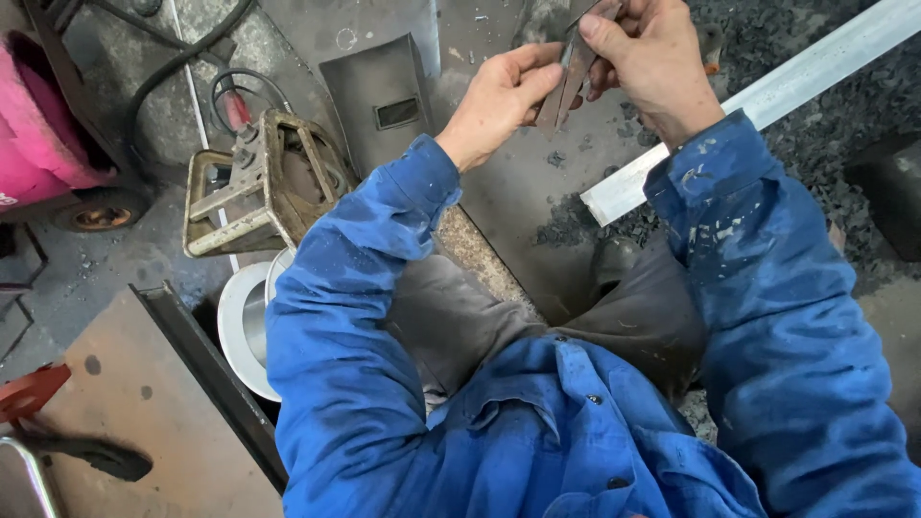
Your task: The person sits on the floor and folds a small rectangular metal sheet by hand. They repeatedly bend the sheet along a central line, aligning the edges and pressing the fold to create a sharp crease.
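Head view: a person in a blue work jacket sits low over a workshop floor (125, 259), arms stretched forward.
Near ground: a white round dish (240, 326) lies on the floor by the left elbow, beside a dark steel angle bar (206, 379) and a rusty flat plate (115, 422).
Left side: a worn metal-framed machine (259, 182) stands further out, with a black cable (182, 58) running past it.
Left hand (494, 101): fingers curled around the lower end of a thin dark metal strip (566, 82).
Right hand (648, 53): thumb and fingers pinch the same strip at its upper part.
Strip: held in the air between both hands, tilted, above a grey steel sheet (537, 221).
Far right: a pale flat metal bar (767, 96) lies slantwise across dark gravel (835, 134).
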